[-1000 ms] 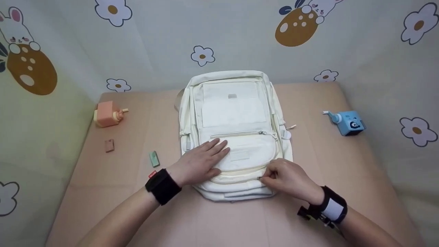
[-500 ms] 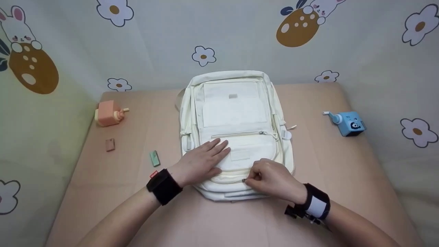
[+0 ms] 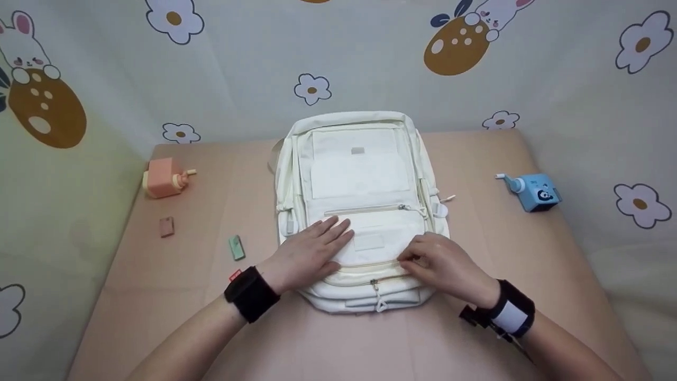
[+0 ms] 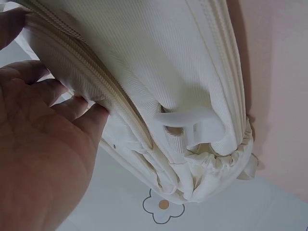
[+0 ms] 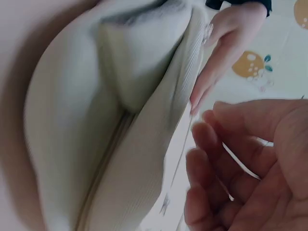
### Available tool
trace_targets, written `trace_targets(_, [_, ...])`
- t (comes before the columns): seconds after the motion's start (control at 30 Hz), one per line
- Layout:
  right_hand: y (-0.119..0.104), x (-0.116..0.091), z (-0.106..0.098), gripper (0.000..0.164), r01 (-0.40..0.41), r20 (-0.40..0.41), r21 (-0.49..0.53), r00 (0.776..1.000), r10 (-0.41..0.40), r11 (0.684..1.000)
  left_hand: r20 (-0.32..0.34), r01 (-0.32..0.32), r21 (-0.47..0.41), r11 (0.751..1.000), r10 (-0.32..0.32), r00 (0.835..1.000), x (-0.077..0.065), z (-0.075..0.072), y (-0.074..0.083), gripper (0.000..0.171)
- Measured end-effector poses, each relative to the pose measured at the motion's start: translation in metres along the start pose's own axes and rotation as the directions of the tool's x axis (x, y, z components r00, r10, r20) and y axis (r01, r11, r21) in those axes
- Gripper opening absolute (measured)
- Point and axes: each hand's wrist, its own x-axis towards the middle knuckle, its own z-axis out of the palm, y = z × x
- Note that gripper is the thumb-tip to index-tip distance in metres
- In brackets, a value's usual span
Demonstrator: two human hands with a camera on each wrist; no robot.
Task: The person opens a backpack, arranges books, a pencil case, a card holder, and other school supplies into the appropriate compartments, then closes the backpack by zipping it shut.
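A cream backpack [image 3: 365, 164] lies front side up on the table. My left hand [image 3: 312, 254] rests with spread, straight fingers on the left of its lower front pocket [image 3: 370, 227]. In the left wrist view, the fingertips lie along the curved pocket edge by a zipper [image 4: 91, 57]. My right hand [image 3: 444, 264] is at the pocket's lower right edge, fingers loosely bent and thumb near the index finger. The right wrist view shows no object between those fingers. Left of them, a zipper pull [image 3: 381, 305] hangs loose from its slider [image 3: 374, 282] on the lower zipper.
An orange crank sharpener [image 3: 163, 179], a pink eraser [image 3: 166, 227] and a green eraser [image 3: 236, 247] lie on the left of the table [image 3: 338, 349]. On the right stands a blue crank sharpener [image 3: 538, 193]. A patterned curtain [image 3: 243, 69] encloses the back and sides.
My right hand drew the zipper slider leftward, then let go of its pull and moved up and right to the pocket edge. My left hand has stayed in place.
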Motion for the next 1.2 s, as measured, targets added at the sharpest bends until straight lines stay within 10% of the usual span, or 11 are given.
trace_targets(0.67, [0.005,0.0,0.026,0.011,0.309,0.004,-0.235,0.948,-0.317,0.921,0.003,0.02,-0.013,1.0,-0.02,1.0,0.001,0.006,-0.001,0.069])
trace_targets(1.2, [0.005,0.002,0.026,0.005,0.294,0.052,-0.23,0.956,-0.29,0.928,-0.002,0.027,-0.018,0.999,-0.027,1.0,0.0,0.002,0.002,0.068])
